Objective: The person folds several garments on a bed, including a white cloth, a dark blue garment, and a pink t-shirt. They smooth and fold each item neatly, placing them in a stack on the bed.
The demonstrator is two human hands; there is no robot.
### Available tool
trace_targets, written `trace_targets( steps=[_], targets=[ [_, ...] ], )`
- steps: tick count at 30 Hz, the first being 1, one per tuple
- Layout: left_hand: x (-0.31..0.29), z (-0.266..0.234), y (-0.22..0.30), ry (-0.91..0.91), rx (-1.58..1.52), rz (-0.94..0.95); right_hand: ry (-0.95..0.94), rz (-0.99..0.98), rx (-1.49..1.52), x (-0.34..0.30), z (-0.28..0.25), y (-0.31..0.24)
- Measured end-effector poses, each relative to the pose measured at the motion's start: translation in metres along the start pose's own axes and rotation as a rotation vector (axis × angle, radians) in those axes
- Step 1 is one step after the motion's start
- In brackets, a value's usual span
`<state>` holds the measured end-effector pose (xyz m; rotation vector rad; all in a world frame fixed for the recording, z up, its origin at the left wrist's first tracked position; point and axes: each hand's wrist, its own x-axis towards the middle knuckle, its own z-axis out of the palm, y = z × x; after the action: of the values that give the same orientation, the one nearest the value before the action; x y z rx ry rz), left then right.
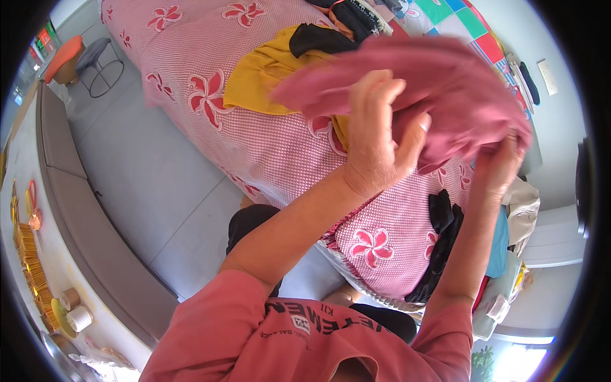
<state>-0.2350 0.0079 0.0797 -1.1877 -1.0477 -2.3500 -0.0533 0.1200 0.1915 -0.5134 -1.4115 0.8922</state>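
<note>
1. Evidently, the dusty-pink cloth garment (455, 89) is gripped by the closed right hand (499, 168); the left hand (380, 141) is held half-open, apparently empty.
2. Raised above the pink flower-patterned fabric bedspread (273, 153), it is best steadied by both hands, clear of the mustard-yellow cloth (258, 79).

Rose garment (458, 89) appeared soft cloth, matt and creased. Bedspread (273, 153) was cloth with a rough, dimpled weave. Yellow garment (254, 76) looked smooth, matt cloth. Floor tiles (153, 184) were smooth, with low sheen. Gold fringe (30, 258) showed a glossy, metallic-looking finish; its material could not be told.
</note>
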Motion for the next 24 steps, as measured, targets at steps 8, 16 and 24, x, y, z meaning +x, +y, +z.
trace_targets(
  steps=[8,16,24],
  targets=[
    [-0.024,0.005,-0.003,-0.687,0.446,-0.317,0.490,-0.319,0.222,0.020,-0.083,-0.103],
    [-0.082,0.020,0.001,-1.336,0.809,-0.267,0.620,-0.216,-0.377,-0.136,-0.185,-0.101],
    [-0.068,0.018,-0.080,-1.127,0.657,-0.487,-0.020,0.237,-0.220,-0.221,-0.249,-0.040]
  ],
)
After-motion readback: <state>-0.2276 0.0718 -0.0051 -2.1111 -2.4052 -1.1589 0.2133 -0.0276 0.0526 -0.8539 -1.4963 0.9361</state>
